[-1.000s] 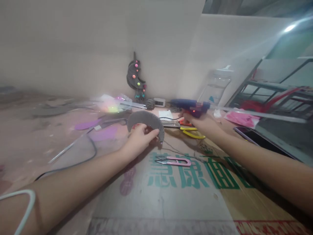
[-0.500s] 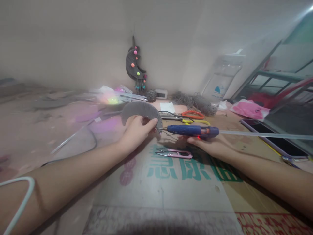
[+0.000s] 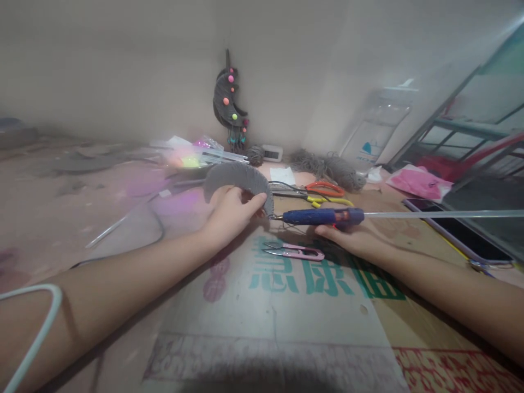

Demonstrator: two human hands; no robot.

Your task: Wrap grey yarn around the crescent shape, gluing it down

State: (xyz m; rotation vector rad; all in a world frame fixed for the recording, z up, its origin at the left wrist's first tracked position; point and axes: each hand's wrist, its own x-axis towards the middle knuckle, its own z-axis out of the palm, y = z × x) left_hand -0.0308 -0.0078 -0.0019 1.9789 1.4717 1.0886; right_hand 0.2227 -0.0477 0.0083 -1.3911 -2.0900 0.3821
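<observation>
My left hand (image 3: pixel 230 215) is closed on a grey yarn-wrapped crescent (image 3: pixel 237 177), thumb and fingers pinching its inner edge. My right hand (image 3: pixel 352 237) grips a blue hot glue gun (image 3: pixel 323 216) with a long clear glue stick (image 3: pixel 442 214) running out to the right. The gun's nozzle points left and sits right at the crescent's right tip. Pink thread snips (image 3: pixel 295 251) lie on the cardboard sheet (image 3: pixel 286 305) just below both hands.
Orange and yellow handled scissors (image 3: pixel 323 191) and a heap of grey yarn (image 3: pixel 327 166) lie behind the gun. A finished crescent with pompoms (image 3: pixel 229 101) leans on the wall. A water jug (image 3: pixel 376 136) stands back right, a phone (image 3: pixel 454 229) at right, a black cable (image 3: pixel 155 234) at left.
My right hand has brought the glue gun from the back of the table down and left, until its nozzle reached the crescent's right tip. My left hand has kept hold of the crescent.
</observation>
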